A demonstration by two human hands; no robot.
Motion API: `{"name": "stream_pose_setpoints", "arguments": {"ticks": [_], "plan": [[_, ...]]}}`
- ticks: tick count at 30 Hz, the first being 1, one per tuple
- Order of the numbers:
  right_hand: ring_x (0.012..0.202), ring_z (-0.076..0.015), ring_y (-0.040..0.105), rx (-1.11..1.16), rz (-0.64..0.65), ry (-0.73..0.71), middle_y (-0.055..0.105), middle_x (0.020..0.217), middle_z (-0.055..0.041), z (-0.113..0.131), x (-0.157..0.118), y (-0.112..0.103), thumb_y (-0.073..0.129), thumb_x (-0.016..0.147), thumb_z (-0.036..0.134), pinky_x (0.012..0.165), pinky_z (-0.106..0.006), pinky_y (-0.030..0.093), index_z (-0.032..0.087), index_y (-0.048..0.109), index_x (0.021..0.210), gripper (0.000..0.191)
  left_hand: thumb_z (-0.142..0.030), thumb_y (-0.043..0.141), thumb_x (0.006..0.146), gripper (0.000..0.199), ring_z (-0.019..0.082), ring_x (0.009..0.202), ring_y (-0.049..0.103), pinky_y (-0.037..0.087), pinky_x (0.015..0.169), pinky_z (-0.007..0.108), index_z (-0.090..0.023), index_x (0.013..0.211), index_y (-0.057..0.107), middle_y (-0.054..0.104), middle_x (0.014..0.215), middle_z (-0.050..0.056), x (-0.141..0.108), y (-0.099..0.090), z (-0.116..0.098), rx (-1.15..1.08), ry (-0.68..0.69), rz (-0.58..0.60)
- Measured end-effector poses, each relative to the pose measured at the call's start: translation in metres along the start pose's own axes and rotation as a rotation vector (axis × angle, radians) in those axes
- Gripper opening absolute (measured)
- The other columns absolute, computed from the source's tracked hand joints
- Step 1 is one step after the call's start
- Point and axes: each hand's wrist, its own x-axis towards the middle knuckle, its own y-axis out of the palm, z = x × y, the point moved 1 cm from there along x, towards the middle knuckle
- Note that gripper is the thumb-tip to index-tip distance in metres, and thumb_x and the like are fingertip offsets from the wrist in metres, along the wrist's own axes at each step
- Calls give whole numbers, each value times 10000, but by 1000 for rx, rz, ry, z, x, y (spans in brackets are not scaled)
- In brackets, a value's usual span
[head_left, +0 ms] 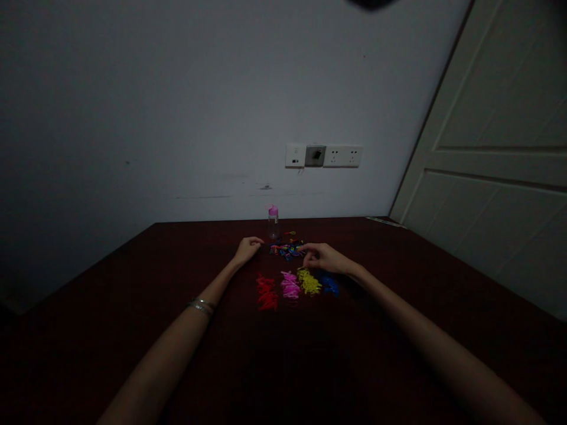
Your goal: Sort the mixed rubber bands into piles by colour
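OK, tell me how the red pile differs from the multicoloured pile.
The red pile is one colour; the multicoloured pile mixes several. The red pile lies in front; the multicoloured pile is farther back, near the bottle. The right hand is at the multicoloured pile, not the red pile. Both rest on the table.

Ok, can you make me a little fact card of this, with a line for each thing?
Left hand: just left of the multicoloured pile
Right hand: pointing finger at that pile's right edge
Nearer piles, left to right: red pile, pink pile, yellow pile, blue pile
Piled things: look like small rubber bands
Plastic bottle: upright, pink top
Wall: has sockets
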Motion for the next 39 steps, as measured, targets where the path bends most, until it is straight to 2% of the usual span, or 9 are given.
{"name": "stream_pose_setpoints", "arguments": {"ticks": [7,12,19,23,30,34,39], "plan": [[692,-145,597,4,-19,50,663,780,-64,-16,-4,-15,579,677,221,662,-280,462,119,555,1078,415,-233,493,634,275,81,481,394,289,470,188,-98,805,661,501,510,-12,-2,-2,-4,59,93,-23],[684,-142,588,8,-218,130,656,777,-65,-38,-9,-34,572,674,254,641,-267,458,117,576,1016,368,-273,526,636,273,85,487,397,287,477,191,-110,801,669,486,502,-21,-5,0,-14,174,168,41],[656,-146,589,16,-468,254,652,771,-74,-97,-26,-56,527,686,282,547,-228,440,109,584,972,338,-319,535,670,235,98,513,430,273,480,201,-147,735,681,534,553,2,-10,10,-33,334,266,142],[673,-154,593,-16,-496,260,650,756,-69,-111,-30,-61,521,683,289,579,-240,448,113,590,942,320,-336,588,649,209,118,562,477,271,494,204,-190,766,681,584,634,20,-16,14,-38,409,261,176],[688,-159,598,-65,-505,260,655,741,-71,-112,-33,-60,503,684,246,627,-252,451,107,598,926,295,-310,553,691,198,143,615,513,284,513,214,-201,811,666,611,715,46,-18,9,-34,585,241,156],[680,-155,600,-65,-514,273,659,729,-68,-118,-34,-62,510,676,225,620,-238,448,108,606,906,275,-284,540,693,198,133,634,522,305,521,205,-182,804,668,623,740,46,-14,8,-28,568,213,162],[658,-144,601,-43,-513,263,665,719,-59,-128,-35,-63,513,678,211,605,-222,448,110,604,914,272,-337,533,694,251,122,610,508,335,547,208,-158,783,685,626,691,35,-5,6,-21,486,214,184]]}}
